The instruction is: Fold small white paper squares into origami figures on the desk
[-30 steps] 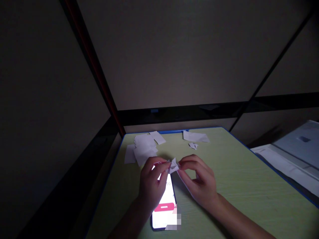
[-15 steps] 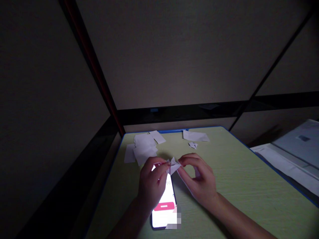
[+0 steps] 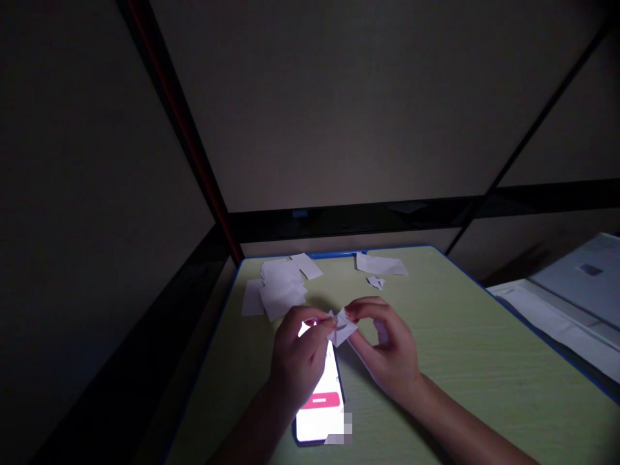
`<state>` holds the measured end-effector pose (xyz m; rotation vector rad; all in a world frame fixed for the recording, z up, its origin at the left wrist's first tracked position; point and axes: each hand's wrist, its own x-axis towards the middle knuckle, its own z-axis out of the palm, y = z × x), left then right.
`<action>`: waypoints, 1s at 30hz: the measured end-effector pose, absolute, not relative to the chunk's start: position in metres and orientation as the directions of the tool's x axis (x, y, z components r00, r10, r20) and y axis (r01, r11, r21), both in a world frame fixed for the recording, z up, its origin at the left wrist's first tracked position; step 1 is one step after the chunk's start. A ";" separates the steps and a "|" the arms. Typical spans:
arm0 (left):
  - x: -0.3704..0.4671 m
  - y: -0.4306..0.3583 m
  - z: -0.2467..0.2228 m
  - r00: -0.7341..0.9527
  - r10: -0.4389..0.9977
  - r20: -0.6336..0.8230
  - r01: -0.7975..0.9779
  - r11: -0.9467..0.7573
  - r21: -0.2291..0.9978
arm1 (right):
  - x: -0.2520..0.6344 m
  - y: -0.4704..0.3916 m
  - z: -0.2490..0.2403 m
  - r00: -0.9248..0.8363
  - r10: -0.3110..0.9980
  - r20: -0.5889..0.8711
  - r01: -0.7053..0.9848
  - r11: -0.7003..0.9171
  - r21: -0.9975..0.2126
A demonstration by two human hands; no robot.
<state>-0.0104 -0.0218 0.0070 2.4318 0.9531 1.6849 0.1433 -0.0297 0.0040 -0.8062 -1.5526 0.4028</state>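
Note:
A small folded white paper is held up between both hands, above the top end of a lit phone. My left hand pinches its left side between thumb and fingers. On the other side, my right hand grips the right edge with thumb and fingertips. The phone lies on the table with a bright white screen and a red button, and my left hand hides part of it. Beyond my right hand rests a small folded paper piece.
Several white paper sheets overlap at the table's back left. Another sheet lies at the back right. The green table has a blue edge and stands before a dark panelled wall. A pale flat object is at the far right.
The folded paper has shifted slightly right and down and shows a different, wider side. My left hand has moved slightly right; my right hand keeps nearly the same place.

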 end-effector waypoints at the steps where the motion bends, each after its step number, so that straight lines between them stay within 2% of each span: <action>1: -0.011 -0.022 0.007 0.226 0.498 0.837 0.465 -0.810 0.357 | 0.143 -0.030 0.005 0.022 0.691 0.722 0.262 0.693 -0.672; 4: -0.010 -0.022 0.006 0.217 0.534 0.817 0.469 -0.791 0.393 | 0.144 -0.032 0.007 0.006 0.691 0.723 0.281 0.693 -0.664; 7: -0.007 -0.020 0.006 0.166 0.640 0.750 0.435 -0.730 0.527 | 0.143 -0.031 0.008 0.004 0.734 0.679 0.258 0.656 -0.710; 11: -0.001 -0.015 0.003 0.059 0.867 0.495 0.318 -0.487 0.814 | 0.141 -0.025 0.005 0.069 0.857 0.510 0.160 0.495 -0.854; 14: 0.001 -0.012 0.001 0.006 0.954 0.299 0.179 -0.295 0.939 | 0.140 -0.020 0.005 0.114 0.932 0.345 0.077 0.338 -0.938; 16: 0.001 -0.011 0.001 -0.005 0.972 0.236 0.127 -0.234 0.964 | 0.141 -0.017 0.006 0.122 0.955 0.270 0.034 0.268 -0.963; 20: -0.001 -0.011 0.006 -0.026 0.978 0.207 0.111 -0.203 0.973 | 0.141 -0.016 0.006 0.066 0.979 0.192 -0.018 0.194 -0.981; 25: -0.004 -0.009 0.009 -0.060 0.982 0.179 0.047 -0.176 0.983 | 0.140 -0.015 0.002 0.009 0.987 0.162 -0.066 0.163 -0.984; 28: -0.004 -0.007 0.008 0.014 0.982 0.189 0.031 -0.190 0.981 | 0.141 -0.014 0.002 -0.004 0.988 0.156 -0.105 0.155 -0.982; 30: -0.003 -0.007 0.008 0.051 0.984 0.169 0.031 -0.171 0.985 | 0.142 -0.014 0.001 -0.011 0.985 0.174 -0.062 0.173 -0.983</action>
